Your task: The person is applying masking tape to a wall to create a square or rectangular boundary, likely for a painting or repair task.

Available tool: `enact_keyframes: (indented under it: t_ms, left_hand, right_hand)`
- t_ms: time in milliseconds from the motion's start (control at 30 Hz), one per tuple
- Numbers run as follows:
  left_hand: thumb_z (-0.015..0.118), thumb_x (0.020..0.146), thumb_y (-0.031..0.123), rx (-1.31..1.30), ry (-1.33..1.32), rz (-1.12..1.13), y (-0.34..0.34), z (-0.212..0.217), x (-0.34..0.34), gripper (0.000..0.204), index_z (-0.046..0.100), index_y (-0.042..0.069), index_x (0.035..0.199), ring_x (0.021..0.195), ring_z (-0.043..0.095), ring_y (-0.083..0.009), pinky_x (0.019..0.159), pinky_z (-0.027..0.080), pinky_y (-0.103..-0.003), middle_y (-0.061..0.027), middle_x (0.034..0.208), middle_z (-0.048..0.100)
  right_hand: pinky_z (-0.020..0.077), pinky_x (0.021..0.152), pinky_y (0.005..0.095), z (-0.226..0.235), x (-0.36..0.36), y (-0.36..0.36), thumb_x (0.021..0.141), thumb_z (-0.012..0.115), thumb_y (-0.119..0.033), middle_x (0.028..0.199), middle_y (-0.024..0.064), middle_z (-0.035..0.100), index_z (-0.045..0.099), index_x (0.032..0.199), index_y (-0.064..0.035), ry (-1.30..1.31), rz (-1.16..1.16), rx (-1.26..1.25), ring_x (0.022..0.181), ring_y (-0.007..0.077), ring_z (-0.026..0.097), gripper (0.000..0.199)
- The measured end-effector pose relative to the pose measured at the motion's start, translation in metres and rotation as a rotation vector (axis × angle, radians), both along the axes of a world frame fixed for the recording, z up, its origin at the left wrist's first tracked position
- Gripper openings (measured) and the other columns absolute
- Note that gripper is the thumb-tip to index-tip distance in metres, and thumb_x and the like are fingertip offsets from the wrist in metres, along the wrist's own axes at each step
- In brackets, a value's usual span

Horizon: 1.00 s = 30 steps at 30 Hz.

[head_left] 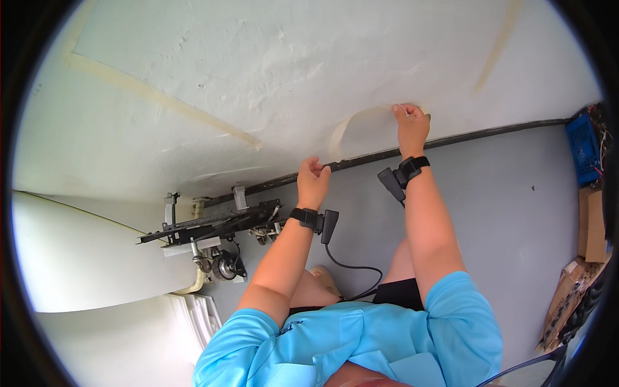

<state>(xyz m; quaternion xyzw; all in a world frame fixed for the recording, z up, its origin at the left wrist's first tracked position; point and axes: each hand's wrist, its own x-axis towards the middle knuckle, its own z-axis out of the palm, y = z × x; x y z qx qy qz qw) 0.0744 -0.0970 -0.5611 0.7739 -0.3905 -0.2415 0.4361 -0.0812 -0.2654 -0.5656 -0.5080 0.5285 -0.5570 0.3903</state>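
Observation:
A strip of pale masking tape [352, 122] bows away from the white wall [309, 77]. Its upper end is pinched in the fingers of my right hand [411, 126], close to the wall. The lower end comes down near the dark baseboard [374, 157], beside my left hand [313, 182]. That hand is low by the wall, its fingers loosely bent with a gap between thumb and fingertips; nothing shows in them. Another tape strip [167, 101] is stuck on the wall at upper left, and a further one [500, 42] at upper right. Both wrists carry black strapped devices.
A black metal frame on wheels [225, 226] stands at the left by the wall. White panels [193, 319] lean at lower left. Along the right edge are a blue crate [585, 148] and cardboard boxes [591, 222]. Grey floor [509, 213] lies below the wall.

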Motion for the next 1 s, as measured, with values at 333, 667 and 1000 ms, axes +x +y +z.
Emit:
enact_keyframes:
  t_ms: [333,667,1000]
  left_hand:
    - [0.073,0.059,0.03,-0.184,-0.506,0.144,-0.071,-0.024,-0.038,0.059,0.042,-0.005,0.096,0.085,0.046,-0.0246,0.075,0.039,-0.035,-0.0145,0.091,0.045]
    - [0.061,0.067,0.013,-0.038,-0.077,0.265,-0.089,-0.013,-0.03,0.036,0.041,-0.003,0.093,0.068,0.049,-0.0191,0.065,0.042,-0.03,-0.0098,0.076,0.049]
    - [0.048,0.076,0.004,0.087,-0.154,-0.237,-0.061,0.026,0.015,0.021,0.044,-0.001,0.096,0.054,0.055,-0.0148,0.053,0.045,-0.025,-0.009,0.073,0.055]
  right_hand:
    - [0.0368,0.066,0.029,-0.009,-0.004,-0.003,0.068,0.065,-0.021,0.071,0.0057,0.043,0.062,0.076,-0.0058,-0.119,0.075,0.055,0.071,0.0174,0.042,0.017]
    - [0.039,0.063,0.0315,-0.013,-0.005,-0.005,0.069,0.063,-0.02,0.068,0.0081,0.055,0.062,0.075,-0.0035,-0.057,0.099,0.033,0.067,0.0193,0.046,0.018]
    - [0.0404,0.06,0.0301,-0.01,-0.003,-0.007,0.069,0.063,-0.019,0.068,0.0077,0.058,0.06,0.074,0.0002,-0.057,0.115,0.061,0.062,0.018,0.051,0.02]
